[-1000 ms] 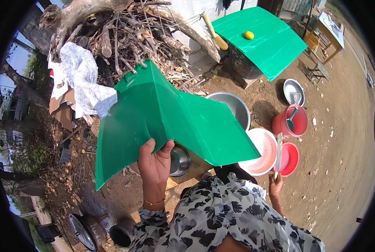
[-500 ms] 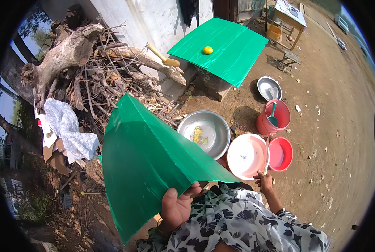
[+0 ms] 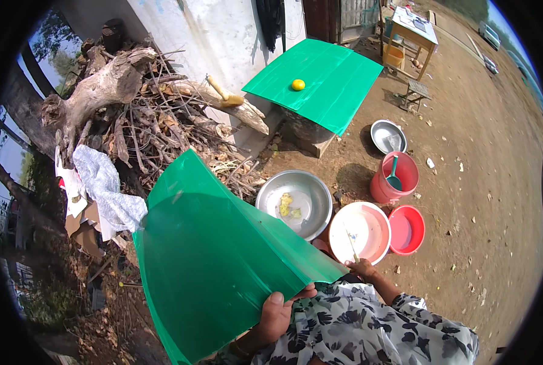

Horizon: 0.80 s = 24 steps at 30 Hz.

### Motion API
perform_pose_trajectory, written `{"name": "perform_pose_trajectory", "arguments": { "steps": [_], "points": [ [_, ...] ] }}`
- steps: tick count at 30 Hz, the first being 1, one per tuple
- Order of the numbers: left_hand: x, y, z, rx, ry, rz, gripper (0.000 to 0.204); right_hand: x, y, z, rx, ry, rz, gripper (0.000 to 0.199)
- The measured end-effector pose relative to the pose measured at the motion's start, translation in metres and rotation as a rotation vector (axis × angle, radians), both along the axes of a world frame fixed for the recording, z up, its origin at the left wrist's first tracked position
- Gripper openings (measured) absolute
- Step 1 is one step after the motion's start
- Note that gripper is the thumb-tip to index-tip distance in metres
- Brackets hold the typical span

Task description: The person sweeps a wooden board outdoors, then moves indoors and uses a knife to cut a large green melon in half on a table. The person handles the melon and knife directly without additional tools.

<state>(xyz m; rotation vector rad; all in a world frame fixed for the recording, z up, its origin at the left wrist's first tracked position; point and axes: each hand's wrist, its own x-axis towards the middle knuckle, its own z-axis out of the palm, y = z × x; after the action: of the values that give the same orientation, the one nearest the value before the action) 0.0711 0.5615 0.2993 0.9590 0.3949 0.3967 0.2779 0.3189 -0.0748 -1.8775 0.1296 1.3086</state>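
Observation:
My left hand (image 3: 277,315) grips the near edge of a large green plastic sheet (image 3: 217,249), thumb on top and fingertips round the edge. Bent and tilted, the sheet spreads away to the left in front of me. My right hand (image 3: 363,269) is closed round a slim knife (image 3: 351,244), its thin blade pointing away over a pinkish-white basin (image 3: 372,231). That hand is close to the sheet's right corner; whether they touch is unclear. Beyond the sheet stands a metal basin (image 3: 311,210) with yellowish pieces (image 3: 285,204) inside.
A second green sheet (image 3: 338,76) bears a yellow round fruit (image 3: 298,85). Red bucket (image 3: 381,182) with a green dipper (image 3: 394,176), red tub (image 3: 414,243) and small metal bowl (image 3: 378,137) stand right. Branches (image 3: 162,128) are piled left; stool (image 3: 416,91) and table (image 3: 420,33) stand far right.
My right hand has moved left, bringing the knife from the pinkish-white basin's right rim toward the sheet's corner. My left hand and the sheet's near edge have shifted right and lower in view.

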Motion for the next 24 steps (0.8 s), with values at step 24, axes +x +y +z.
{"name": "perform_pose_trajectory", "arguments": {
  "steps": [24],
  "points": [
    [0.092,-0.094,-0.124,0.235,-0.149,-0.536,0.021,-0.052,-0.008,0.167,0.490,-0.343,-0.325,0.044]
  ]
}}
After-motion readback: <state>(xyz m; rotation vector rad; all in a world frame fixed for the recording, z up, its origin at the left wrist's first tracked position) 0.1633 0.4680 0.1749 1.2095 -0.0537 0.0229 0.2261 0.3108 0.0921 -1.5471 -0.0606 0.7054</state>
